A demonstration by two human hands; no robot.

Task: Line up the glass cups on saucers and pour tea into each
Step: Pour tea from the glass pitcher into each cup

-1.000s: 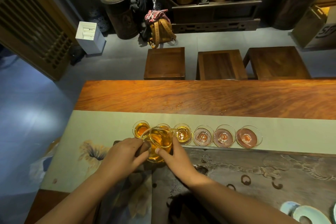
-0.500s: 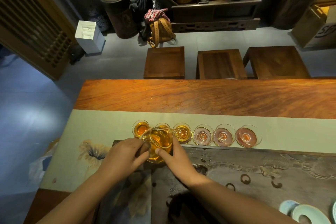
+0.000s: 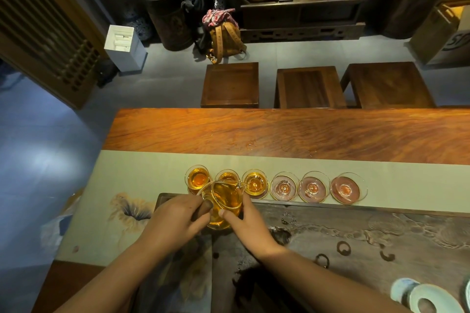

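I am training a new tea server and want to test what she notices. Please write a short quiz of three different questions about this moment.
1. Count: how many glass cups stand in the row, and how many already hold amber tea?
2. True or false: the glass pitcher is held by both hands.
3. Choose: the pitcher's spout points toward A) the first cup from the left, B) the third cup from the left, C) the last cup on the right.

Key
1. Six cups; three hold tea, the three on the left.
2. True: the left hand grips its handle side and the right hand supports the other side.
3. B.
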